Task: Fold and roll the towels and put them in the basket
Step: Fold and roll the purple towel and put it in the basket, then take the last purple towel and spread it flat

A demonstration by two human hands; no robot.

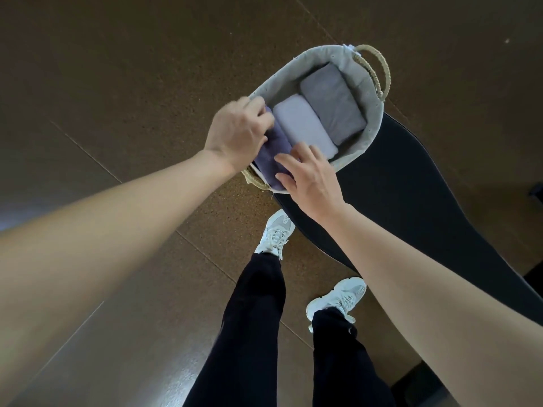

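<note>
Head cam: looks down past both bare forearms onto basket [293,61].
Basket: oval, woven, pale cloth liner folded over the rim; sits on the end of a black top [396,186]; woven handle [377,69] at its far end.
Purple towel [273,163]: rolled, inside basket at the near end, lying across it; touches the liner on one side and pale towel on the other.
Pale towel [305,126]: rolled, mid basket, betw. purple and grey towels, touching both.
Grey towel [332,104]: rolled, far end of basket, next to the handle.
L hand [238,133]: over basket's near-left rim, knuckles up, fingers curled down round one end of purple towel, gripping it.
R hand [311,177]: at basket's near-right rim, fingers fairly straight and spread, lying flat on the other end of purple towel; nothing gripped.
Floor [117,83]: brown, speckled, thin seams, around basket's left side and far end.
Legs: black trousers [252,318], white trainers [276,230], on the floor nearer the wearer than basket; one trainer just beside the black top's edge.
</note>
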